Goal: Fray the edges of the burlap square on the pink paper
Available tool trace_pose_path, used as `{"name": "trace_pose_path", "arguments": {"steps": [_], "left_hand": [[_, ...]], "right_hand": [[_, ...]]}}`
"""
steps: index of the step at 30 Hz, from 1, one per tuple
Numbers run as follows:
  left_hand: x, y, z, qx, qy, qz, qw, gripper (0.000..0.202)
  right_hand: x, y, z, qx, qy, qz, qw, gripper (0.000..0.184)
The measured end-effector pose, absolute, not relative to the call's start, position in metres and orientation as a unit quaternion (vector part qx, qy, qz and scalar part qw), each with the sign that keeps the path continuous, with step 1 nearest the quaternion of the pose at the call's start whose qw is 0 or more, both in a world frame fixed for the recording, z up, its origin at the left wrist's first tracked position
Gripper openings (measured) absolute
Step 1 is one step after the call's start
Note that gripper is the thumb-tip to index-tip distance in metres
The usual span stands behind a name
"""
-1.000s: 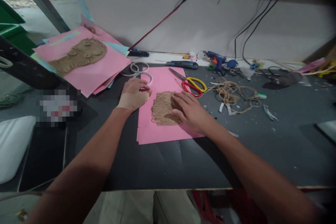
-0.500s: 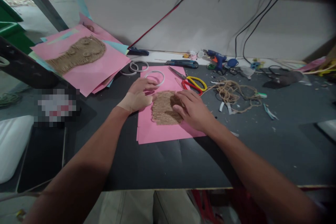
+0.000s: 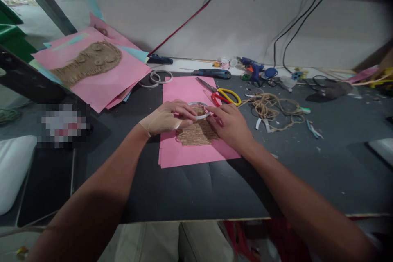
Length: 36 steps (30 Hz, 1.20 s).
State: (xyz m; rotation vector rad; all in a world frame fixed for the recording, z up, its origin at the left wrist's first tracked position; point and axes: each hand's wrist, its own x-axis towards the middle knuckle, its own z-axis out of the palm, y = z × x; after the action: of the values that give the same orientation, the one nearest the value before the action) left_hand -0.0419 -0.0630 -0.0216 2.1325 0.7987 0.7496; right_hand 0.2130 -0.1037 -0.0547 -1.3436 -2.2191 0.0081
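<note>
Tape roll [image 3: 199, 103] pinched between both hands, fingertips meeting on its rim: left hand [image 3: 166, 118] from one side, right hand [image 3: 229, 125] from other. Roll sits over upper end of jute patch [image 3: 196, 136], on pink paper [image 3: 187, 92]. My call: light pinch best, roll level, fingers clear of loose jute strands. Scissors [image 3: 224, 97] just beyond, out of reach of hands.

Dark bench [image 3: 184, 196], pink card [image 3: 196, 157], scissors [image 3: 229, 96], prob. twine [image 3: 270, 106]
</note>
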Motion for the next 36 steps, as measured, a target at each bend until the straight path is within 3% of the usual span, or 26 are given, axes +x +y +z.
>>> {"name": "trace_pose_path", "arguments": {"steps": [7,16,27,36], "left_hand": [[-0.040,-0.062,-0.025,0.845,0.273,0.293,0.354,0.012],[-0.022,-0.064,-0.040,0.885,0.213,0.342,0.232,0.009],[-0.028,-0.058,-0.049,0.892,0.244,0.327,0.195,0.009],[-0.031,-0.053,-0.055,0.903,0.241,0.330,0.134,0.007]], "right_hand": [[0.210,-0.098,-0.057,-0.476,-0.840,-0.017,0.258,0.035],[0.209,-0.099,-0.053,-0.489,-0.828,-0.047,0.271,0.032],[0.205,-0.104,-0.051,-0.551,-0.702,0.179,0.414,0.024],[0.210,-0.102,-0.047,-0.563,-0.704,0.166,0.399,0.016]]}}
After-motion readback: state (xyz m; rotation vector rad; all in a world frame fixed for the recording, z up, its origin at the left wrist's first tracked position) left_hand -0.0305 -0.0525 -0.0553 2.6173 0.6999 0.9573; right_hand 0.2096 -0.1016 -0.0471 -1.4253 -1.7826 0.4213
